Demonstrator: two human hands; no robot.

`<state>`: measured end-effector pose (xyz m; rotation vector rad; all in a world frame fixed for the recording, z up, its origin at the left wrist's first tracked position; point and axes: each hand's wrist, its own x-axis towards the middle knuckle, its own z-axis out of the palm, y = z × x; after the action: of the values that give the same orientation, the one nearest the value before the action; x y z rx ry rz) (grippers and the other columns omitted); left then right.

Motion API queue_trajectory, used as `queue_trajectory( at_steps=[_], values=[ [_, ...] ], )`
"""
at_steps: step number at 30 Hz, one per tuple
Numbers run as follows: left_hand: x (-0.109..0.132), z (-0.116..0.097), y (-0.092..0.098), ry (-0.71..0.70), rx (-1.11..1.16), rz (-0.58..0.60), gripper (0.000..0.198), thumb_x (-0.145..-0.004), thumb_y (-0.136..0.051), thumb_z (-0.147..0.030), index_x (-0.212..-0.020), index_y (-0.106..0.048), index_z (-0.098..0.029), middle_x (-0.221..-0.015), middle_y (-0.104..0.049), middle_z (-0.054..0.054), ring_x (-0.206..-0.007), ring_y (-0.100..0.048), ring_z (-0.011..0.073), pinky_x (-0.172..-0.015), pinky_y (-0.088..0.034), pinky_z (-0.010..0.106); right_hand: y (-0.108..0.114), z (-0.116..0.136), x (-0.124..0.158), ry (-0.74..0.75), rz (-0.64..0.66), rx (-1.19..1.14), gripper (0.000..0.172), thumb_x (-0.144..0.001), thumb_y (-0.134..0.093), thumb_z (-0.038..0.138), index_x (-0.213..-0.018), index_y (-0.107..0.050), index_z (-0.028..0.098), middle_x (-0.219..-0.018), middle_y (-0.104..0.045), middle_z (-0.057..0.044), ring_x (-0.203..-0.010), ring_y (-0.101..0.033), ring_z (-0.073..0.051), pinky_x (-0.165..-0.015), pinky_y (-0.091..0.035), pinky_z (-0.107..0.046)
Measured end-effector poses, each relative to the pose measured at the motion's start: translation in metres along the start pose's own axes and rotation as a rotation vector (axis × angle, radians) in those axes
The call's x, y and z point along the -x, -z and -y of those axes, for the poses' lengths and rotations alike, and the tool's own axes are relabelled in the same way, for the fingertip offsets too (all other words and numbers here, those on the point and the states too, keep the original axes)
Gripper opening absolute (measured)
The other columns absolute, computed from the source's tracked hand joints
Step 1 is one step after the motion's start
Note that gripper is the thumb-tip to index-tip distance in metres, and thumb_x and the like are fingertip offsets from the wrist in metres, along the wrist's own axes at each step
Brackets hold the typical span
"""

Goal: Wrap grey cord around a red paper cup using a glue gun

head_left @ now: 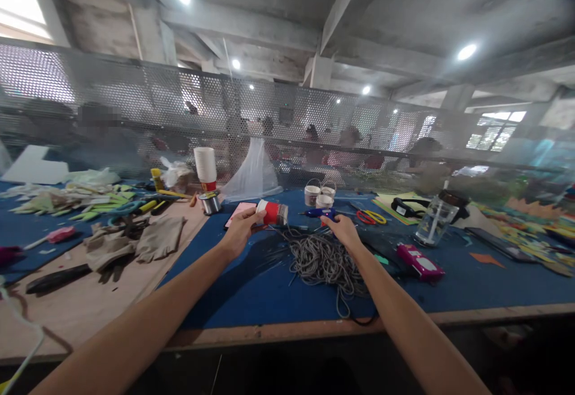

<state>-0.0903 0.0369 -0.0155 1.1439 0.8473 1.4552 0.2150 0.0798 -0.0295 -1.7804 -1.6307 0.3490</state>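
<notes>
My left hand is closed around a red and white paper cup, held on its side with its far end to the right. Grey cord wraps that right end. In my right hand is a blue glue gun, its nozzle pointing left towards the cup, with a gap between them. A loose heap of grey cord lies below and between my hands, and a strand runs up towards the cup. Partly hidden behind my left hand is a phone.
Small white buckets, red-and-yellow scissors, a clear bottle and a magenta box stand or lie ahead and right. Stacked paper cups, a wire spool and gloves are left. A mesh partition runs behind.
</notes>
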Motion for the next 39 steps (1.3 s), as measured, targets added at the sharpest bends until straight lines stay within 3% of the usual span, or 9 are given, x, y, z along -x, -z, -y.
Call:
queue_trajectory(
  at_steps=[10, 18, 23, 27, 30, 34, 39],
  values=[
    [0.0, 0.0, -0.001, 0.0, -0.026, 0.02, 0.033, -0.068, -0.08, -0.038, -0.091, -0.075, -0.016, -0.095, -0.072, 0.006, -0.084, -0.063, 0.0179, -0.076, -0.055, 0.03, 0.006, 0.0, 0.003, -0.061, 0.123, 0.287, 0.054, -0.087, -0.044, 0.066, -0.076, -0.071, 0.022, -0.085, -0.073, -0.011, -0.089, -0.068, -0.028, -0.067, -0.042, -0.029],
    [0.002, 0.001, -0.001, 0.008, -0.041, 0.027, 0.035, -0.067, -0.08, -0.04, -0.093, -0.075, -0.016, -0.092, -0.073, 0.006, -0.082, -0.064, 0.0177, -0.077, -0.055, 0.03, 0.001, -0.003, 0.002, -0.085, 0.088, 0.314, 0.043, -0.087, -0.052, 0.054, -0.102, -0.065, 0.016, -0.1, -0.072, -0.015, -0.101, -0.066, -0.029, -0.079, -0.044, -0.034],
    [0.003, 0.001, -0.003, -0.003, -0.052, 0.033, 0.036, -0.067, -0.081, -0.039, -0.093, -0.075, -0.016, -0.093, -0.073, 0.006, -0.083, -0.065, 0.0188, -0.078, -0.056, 0.032, 0.0, -0.002, 0.006, -0.068, 0.065, 0.324, 0.039, -0.089, -0.052, 0.052, -0.099, -0.062, 0.015, -0.101, -0.069, -0.016, -0.101, -0.065, -0.03, -0.08, -0.045, -0.036],
    [0.003, 0.001, -0.004, 0.002, -0.048, 0.037, 0.039, -0.064, -0.083, -0.04, -0.093, -0.075, -0.016, -0.093, -0.074, 0.007, -0.084, -0.066, 0.0203, -0.078, -0.056, 0.034, 0.0, 0.005, 0.013, 0.071, -0.082, 0.326, 0.028, -0.089, -0.055, 0.043, -0.097, -0.062, 0.016, -0.111, -0.064, -0.017, -0.109, -0.06, -0.03, -0.085, -0.043, -0.037],
    [0.002, 0.001, -0.003, 0.005, -0.057, 0.036, 0.038, -0.066, -0.082, -0.041, -0.093, -0.075, -0.016, -0.093, -0.074, 0.007, -0.085, -0.066, 0.0207, -0.08, -0.055, 0.034, 0.0, 0.018, 0.018, 0.268, -0.154, 0.139, 0.02, -0.091, -0.054, 0.037, -0.094, -0.062, 0.019, -0.106, -0.066, -0.011, -0.1, -0.063, -0.024, -0.085, -0.045, -0.034],
    [0.003, 0.001, -0.003, -0.018, -0.081, 0.044, 0.034, -0.069, -0.079, -0.043, -0.092, -0.075, -0.017, -0.094, -0.073, 0.007, -0.09, -0.065, 0.0213, -0.084, -0.054, 0.037, -0.006, 0.05, 0.029, 0.321, 0.112, -0.284, 0.027, -0.092, -0.052, 0.044, -0.098, -0.061, 0.018, -0.094, -0.07, -0.005, -0.073, -0.067, -0.015, -0.075, -0.049, -0.028],
    [0.003, 0.001, -0.001, -0.046, -0.073, 0.051, 0.035, -0.071, -0.079, -0.043, -0.095, -0.075, -0.018, -0.1, -0.073, 0.007, -0.09, -0.065, 0.0196, -0.085, -0.053, 0.035, -0.032, 0.085, 0.043, 0.258, 0.381, -0.527, 0.049, -0.079, -0.071, 0.048, -0.112, -0.056, 0.016, -0.107, -0.069, -0.01, -0.052, -0.063, -0.011, -0.058, -0.052, -0.028]
  ],
)
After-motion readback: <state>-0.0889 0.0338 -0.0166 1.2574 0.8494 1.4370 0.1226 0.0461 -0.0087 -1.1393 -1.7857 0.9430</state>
